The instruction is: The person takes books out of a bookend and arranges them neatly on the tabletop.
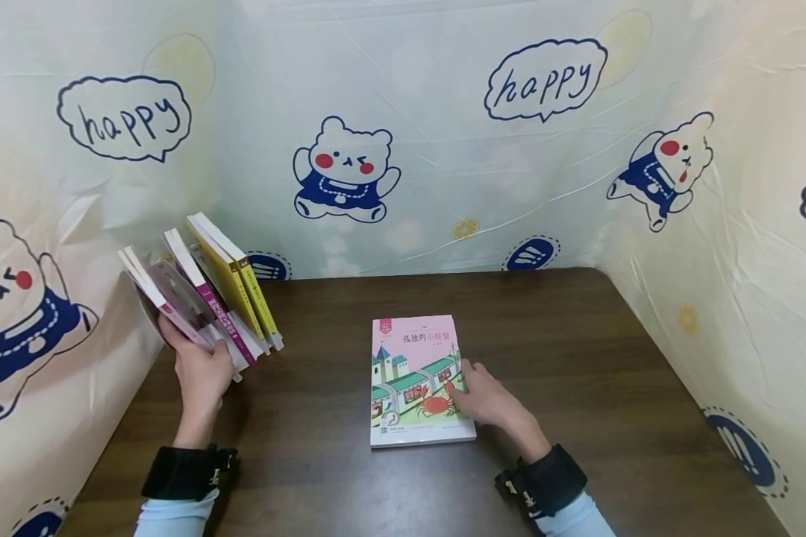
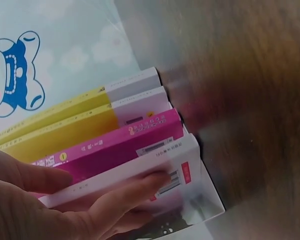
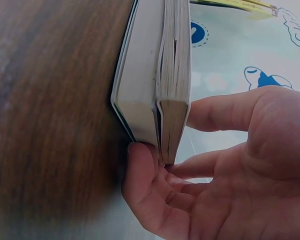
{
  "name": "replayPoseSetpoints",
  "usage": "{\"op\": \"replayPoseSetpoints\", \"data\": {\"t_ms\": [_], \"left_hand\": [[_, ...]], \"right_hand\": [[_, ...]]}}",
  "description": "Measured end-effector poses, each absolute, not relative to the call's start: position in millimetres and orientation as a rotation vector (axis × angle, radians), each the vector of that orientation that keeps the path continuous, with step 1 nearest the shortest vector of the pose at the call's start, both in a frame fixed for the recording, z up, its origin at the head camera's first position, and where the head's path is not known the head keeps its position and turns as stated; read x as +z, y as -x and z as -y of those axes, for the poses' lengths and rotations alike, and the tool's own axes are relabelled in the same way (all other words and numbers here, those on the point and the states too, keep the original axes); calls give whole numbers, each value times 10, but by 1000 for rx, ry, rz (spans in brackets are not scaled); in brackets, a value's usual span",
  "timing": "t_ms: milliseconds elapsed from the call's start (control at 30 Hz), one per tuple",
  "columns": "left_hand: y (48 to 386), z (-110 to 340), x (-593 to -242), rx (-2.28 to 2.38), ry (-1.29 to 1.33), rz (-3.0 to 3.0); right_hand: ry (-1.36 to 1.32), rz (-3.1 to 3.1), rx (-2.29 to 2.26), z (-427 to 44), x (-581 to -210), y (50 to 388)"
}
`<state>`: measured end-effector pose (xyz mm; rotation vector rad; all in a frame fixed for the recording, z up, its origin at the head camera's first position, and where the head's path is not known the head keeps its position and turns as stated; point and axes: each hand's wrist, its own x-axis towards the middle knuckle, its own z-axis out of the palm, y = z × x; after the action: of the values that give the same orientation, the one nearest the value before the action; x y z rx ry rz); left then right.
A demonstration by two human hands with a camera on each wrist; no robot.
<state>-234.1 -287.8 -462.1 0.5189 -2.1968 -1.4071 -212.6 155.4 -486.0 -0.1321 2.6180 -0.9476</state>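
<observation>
Pale bear-printed fabric point(image 1: 430, 67) borders the dark-brown wooden desk point(image 1: 309, 485). At left slants a row of books with yellow, magenta and pale-pink spines point(image 1: 225, 321), its pale-pink end gripped by the left hand point(image 1: 201, 369); centrally, a pink-covered crab-illustrated book point(image 1: 413, 373) is grasped by the right hand point(image 1: 492, 395).

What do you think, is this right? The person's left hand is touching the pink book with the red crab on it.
Not quite: it is the person's right hand that is touching the pink book with the red crab on it. The head view shows this.
</observation>
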Motion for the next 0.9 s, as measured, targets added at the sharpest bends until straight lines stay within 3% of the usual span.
{"op": "replayPoseSetpoints", "data": {"t_ms": [900], "left_hand": [[2287,2881,-4601,-1391,-594,2318]], "right_hand": [[143,-2621,-933,-1563,-4873,2131]]}}
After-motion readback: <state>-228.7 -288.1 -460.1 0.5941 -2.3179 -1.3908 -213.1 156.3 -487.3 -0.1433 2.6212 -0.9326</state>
